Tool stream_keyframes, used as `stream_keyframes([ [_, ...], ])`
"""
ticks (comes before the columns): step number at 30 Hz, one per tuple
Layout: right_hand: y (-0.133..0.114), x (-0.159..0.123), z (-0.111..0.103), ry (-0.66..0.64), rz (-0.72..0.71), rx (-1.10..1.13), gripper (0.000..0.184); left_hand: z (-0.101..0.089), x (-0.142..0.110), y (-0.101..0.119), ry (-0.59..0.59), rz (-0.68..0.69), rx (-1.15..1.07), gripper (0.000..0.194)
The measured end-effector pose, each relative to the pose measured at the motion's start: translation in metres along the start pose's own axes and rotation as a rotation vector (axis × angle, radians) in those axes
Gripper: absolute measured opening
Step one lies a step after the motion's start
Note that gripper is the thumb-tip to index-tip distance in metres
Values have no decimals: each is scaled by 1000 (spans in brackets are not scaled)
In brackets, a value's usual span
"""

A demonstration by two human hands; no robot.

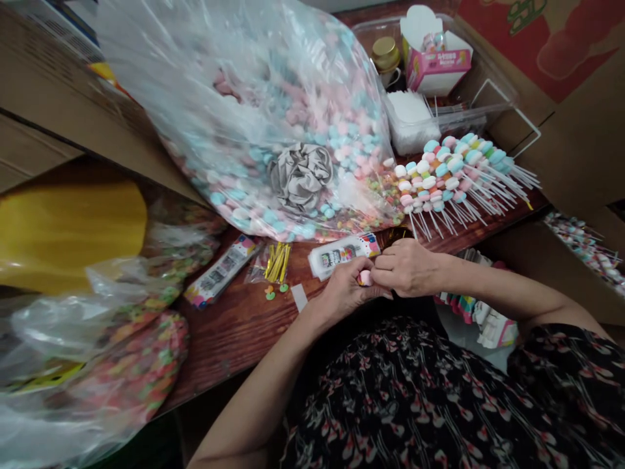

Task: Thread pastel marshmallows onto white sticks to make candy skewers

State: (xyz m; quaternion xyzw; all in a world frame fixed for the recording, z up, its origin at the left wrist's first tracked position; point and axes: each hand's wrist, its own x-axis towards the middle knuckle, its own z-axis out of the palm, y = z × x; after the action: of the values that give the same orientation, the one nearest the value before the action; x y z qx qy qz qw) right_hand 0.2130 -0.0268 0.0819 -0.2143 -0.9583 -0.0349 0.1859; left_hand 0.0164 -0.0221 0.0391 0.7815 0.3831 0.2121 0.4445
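From the head camera, and the two hands are right together at the table's edge; the left hand and the right hand are clamped on a small pink-and-white candy, which sits pinched between them, mostly hidden by the fingers; just beyond the right hand, a bunch of gold twist ties pokes out; right by the left hand's knuckles lies a printed candy packet; further left on the wooden table there's a second printed packet, then a small clear bag of gold twist ties, with little green-and-pink candies and a strip of white tape just below it; up top, a huge clear plastic bag of pastel candies dominates, gathered with a grey knot; to its right, a heap of candy skewers fans out on white sticks; behind those stand a stack of white paper, a gold-lidded jar and a pink-and-white carton; over on the left, plastic bags of multicoloured candy are piled up; on the right, a cardboard box holds more skewers; and down below, the person's dark floral top fills the frame.
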Motion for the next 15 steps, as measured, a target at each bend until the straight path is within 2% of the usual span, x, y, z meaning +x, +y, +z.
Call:
stream_keyframes([
  [3,2,2,0,11,13,12,18,-1,1,1,42,-6,51,39],
  [6,6,0,-6,115,32,-16,18,-8,-2,-2,52,-13,94,50],
  [10,9,-5,-15,153,60,-50,20,-16,-10,-11,-6,-63,152,14],
  [13,6,-6,-17,108,76,-79,24,-15,-14,-16,41,-72,222,19],
  [15,2,-7,-17,58,106,-96,24,-13,-16,-19,105,-56,286,15],
])
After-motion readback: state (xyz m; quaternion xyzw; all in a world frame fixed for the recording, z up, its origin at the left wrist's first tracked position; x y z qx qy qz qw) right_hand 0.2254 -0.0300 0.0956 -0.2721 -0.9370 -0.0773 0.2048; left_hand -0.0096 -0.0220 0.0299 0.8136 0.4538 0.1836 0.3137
